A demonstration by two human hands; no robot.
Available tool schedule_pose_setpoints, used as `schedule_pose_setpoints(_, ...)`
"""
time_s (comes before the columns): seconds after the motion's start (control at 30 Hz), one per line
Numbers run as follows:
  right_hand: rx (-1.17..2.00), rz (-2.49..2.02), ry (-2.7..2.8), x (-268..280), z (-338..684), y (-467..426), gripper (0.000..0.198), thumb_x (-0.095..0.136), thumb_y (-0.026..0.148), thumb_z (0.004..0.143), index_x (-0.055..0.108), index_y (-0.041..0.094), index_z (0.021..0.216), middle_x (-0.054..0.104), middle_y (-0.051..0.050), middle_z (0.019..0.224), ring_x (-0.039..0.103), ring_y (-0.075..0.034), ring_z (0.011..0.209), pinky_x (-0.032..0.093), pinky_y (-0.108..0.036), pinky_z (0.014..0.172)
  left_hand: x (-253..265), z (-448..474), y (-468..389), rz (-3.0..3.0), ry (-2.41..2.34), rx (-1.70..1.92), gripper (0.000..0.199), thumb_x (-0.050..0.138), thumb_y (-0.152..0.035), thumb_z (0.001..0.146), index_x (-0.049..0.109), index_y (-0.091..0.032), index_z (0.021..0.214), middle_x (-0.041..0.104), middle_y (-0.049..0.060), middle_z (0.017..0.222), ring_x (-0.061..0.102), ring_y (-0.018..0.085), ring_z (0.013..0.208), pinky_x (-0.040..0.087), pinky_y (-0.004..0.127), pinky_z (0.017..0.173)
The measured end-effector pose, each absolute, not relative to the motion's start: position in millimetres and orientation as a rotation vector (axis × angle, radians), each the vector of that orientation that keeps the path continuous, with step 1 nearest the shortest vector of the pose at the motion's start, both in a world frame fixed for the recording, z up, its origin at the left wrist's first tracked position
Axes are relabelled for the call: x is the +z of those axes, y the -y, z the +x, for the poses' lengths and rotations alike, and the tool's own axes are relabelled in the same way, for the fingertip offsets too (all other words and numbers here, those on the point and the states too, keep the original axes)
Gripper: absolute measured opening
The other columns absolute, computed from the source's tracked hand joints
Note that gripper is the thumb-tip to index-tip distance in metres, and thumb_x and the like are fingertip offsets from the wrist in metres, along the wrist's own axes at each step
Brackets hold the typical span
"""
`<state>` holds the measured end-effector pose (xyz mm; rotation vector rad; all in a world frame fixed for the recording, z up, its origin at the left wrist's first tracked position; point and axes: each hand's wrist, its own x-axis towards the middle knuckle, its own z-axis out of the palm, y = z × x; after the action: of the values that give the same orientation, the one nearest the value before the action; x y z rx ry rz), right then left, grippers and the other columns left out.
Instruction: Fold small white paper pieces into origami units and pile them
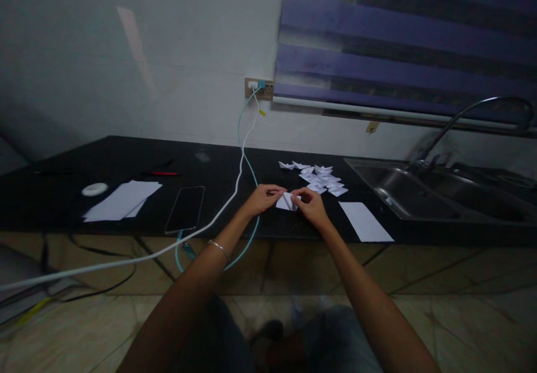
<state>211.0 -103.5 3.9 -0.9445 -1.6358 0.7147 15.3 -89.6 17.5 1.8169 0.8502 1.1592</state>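
Observation:
A small folded piece of white paper [287, 202] is held just above the front part of the black counter. My left hand [265, 198] pinches its upper left edge between thumb and fingers. On the other side, my right hand [309, 203] grips the upper right edge, its fingertips closed on the paper. A crease or raised flap runs down the middle of the piece. Beyond my right hand lies a group of folded white paper boats [319, 179]. Right of that hand is a flat white sheet [366, 222].
Left on the counter [235, 163] are a stack of white sheets [121, 201], a white round object [94, 189], a red pen [165, 173] and a phone [185, 208]. A white cable [235, 191] and a teal cable [253, 171] hang from the wall outlet [265, 89]. At right is a sink [403, 194].

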Motion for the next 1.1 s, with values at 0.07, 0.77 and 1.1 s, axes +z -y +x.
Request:
schedule_pose_setpoints(0.07,0.685,-0.948,1.632,2.3,212.0,101.7,0.012,0.067,0.031,0.075,0.065,0.020,0.078,0.070,-0.005,0.087,0.065,-0.020,0.081,0.050,-0.034,0.075,20.0,15.1,91.9,1.798,-0.837,1.135,0.036,0.063,-0.038,0.080,0.070,-0.009,0.100,0.073,0.012,0.095,0.068,0.020,0.084,0.052,0.027,0.074)
schedule_pose_setpoints(0.77,0.575,-1.016,1.571,5.9,210.5,104.5,0.016,0.069,0.034,0.072,0.064,0.020,0.079,0.067,-0.003,0.081,0.060,-0.018,0.073,0.047,-0.031,0.068,17.1,15.1,88.5,1.813,-0.897,1.105,0.032,0.064,-0.038,0.079,0.072,-0.010,0.092,0.073,0.010,0.087,0.067,0.020,0.080,0.050,0.026,0.068)
schedule_pose_setpoints(1.1,0.656,-0.963,1.505,6.0,209.8,104.4,0.021,0.071,0.033,0.070,0.061,0.020,0.082,0.067,-0.003,0.083,0.063,-0.019,0.079,0.047,-0.030,0.071,17.5,15.8,89.4,1.818,-0.873,1.115,0.032,0.063,-0.037,0.079,0.071,-0.009,0.092,0.073,0.010,0.089,0.068,0.020,0.083,0.052,0.028,0.073)
